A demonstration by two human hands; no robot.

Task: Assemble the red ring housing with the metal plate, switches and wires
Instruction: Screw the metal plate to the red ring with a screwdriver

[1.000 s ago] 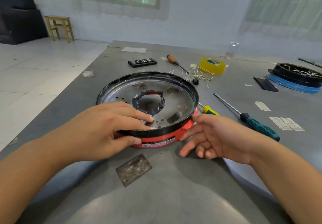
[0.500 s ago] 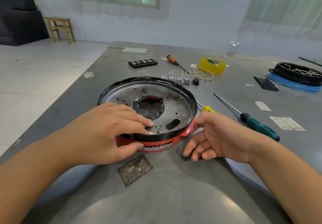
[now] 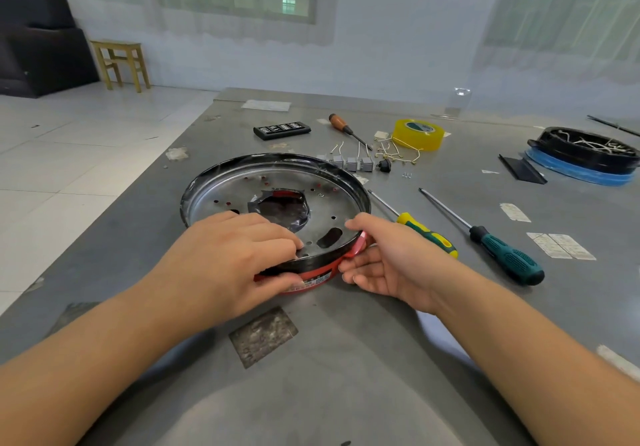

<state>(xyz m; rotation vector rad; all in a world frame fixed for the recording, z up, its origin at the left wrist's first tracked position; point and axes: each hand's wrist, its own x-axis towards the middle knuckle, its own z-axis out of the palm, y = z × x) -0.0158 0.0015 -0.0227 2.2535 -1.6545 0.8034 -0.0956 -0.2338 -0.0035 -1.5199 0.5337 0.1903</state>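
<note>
on the grey metal worktable (image 3: 346, 376) the round perforated metal plate with its black rim (image 3: 277, 189) sits on top of the red plastic ring housing (image 3: 318, 274), right at the near middle. our left hand (image 3: 225, 258) clamps the near edge, fingers over the rim and thumb under on the red wall. our right hand (image 3: 388, 262) cups the right side, thumb on the rim, fingers loosely curled at the red edge. we judge this is seating the plate; we should press evenly all round so it doesn't tilt. the small grey switches (image 3: 349, 162) and pale wires (image 3: 398, 151) wait just beyond, untouched.
</note>
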